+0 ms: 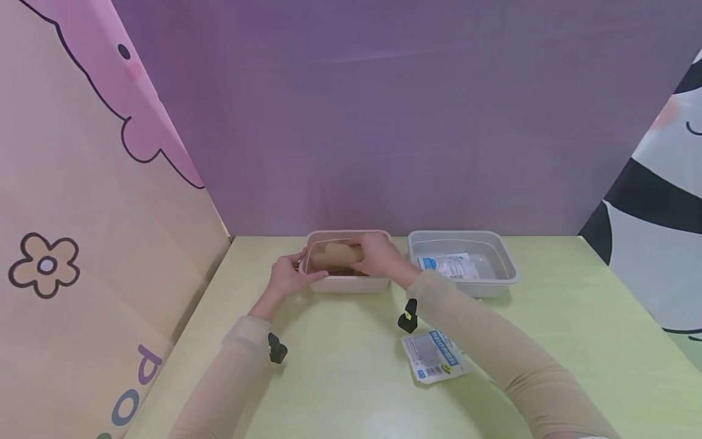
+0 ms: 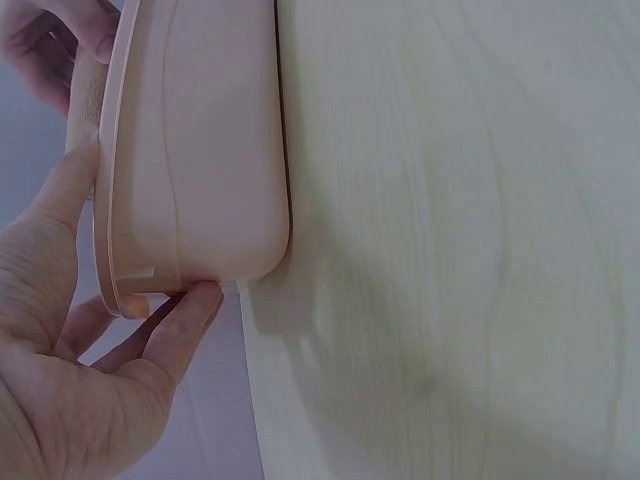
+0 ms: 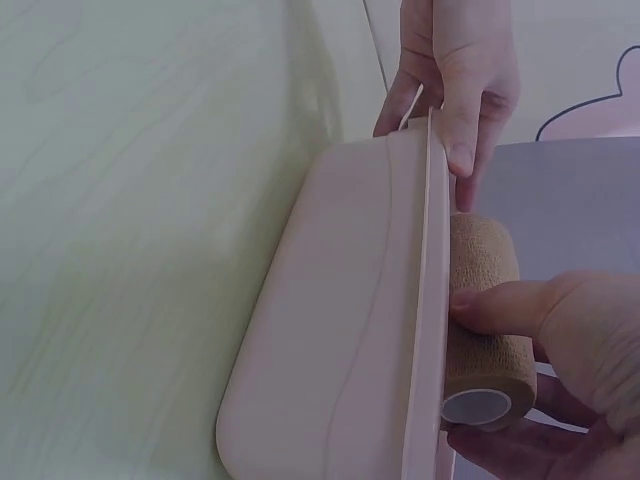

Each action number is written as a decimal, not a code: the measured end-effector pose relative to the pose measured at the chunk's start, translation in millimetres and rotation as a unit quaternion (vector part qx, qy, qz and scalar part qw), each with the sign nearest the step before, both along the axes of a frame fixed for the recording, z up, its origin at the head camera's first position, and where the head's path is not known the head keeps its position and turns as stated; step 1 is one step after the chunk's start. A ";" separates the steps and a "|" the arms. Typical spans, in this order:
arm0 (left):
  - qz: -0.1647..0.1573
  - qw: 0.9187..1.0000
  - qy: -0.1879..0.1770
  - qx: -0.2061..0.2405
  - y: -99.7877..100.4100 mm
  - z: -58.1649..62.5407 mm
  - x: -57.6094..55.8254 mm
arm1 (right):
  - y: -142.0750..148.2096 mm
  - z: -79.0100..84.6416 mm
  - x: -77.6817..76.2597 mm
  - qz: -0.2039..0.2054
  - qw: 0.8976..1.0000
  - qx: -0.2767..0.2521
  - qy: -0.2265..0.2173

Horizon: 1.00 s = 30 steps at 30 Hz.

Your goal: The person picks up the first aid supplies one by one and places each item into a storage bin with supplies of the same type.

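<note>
A pale pink plastic bin (image 1: 347, 285) stands at the back of the table, left of its middle. My left hand (image 1: 287, 275) grips its left end, thumb along the front rim and fingers round the outer wall. In my right hand (image 1: 378, 255) is a tan bandage roll (image 3: 487, 350), pinched between thumb and fingers at rim height; its crinkled surface and pale hollow core show in the right wrist view. Another tan roll (image 1: 322, 262) appears beside it inside the bin. The bin's floor is mostly hidden.
A greyish-white bin (image 1: 496, 259) stands to the right, with a white and blue packet (image 1: 452, 266) inside. Nearer, another printed packet (image 1: 433, 356) lies on the table (image 1: 340, 378), partly under my right forearm. A purple panel (image 1: 351, 122) rises behind the bins.
</note>
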<state>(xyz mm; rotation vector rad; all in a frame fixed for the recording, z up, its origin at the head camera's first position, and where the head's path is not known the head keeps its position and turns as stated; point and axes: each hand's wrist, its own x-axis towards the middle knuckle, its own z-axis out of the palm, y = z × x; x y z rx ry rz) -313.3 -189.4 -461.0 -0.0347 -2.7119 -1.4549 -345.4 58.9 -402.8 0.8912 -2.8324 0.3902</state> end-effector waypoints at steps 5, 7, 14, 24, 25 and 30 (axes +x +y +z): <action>0.002 1.000 0.003 0.004 -0.3 -1.9 -1.0 | -3.7 -0.6 2.6 0.018 1.000 -0.008 -0.004; 0.000 1.000 0.006 0.005 -0.5 -3.2 -1.8 | -4.7 -1.6 2.9 0.026 0.999 -0.013 -0.014; -0.002 1.000 0.009 0.003 -1.1 -3.4 -1.4 | -5.0 -7.3 0.9 0.041 0.998 -0.014 -0.045; 0.004 1.000 0.006 0.004 0.3 -1.8 0.2 | -4.1 -9.1 -1.1 0.044 0.998 -0.015 -0.041; 0.004 1.000 0.007 0.004 0.3 -1.8 -0.2 | -3.8 -9.1 -0.9 0.043 0.998 -0.017 -0.041; 0.004 1.000 0.009 0.003 0.0 -1.3 0.7 | -2.1 -9.3 0.1 0.042 0.997 -0.035 -0.055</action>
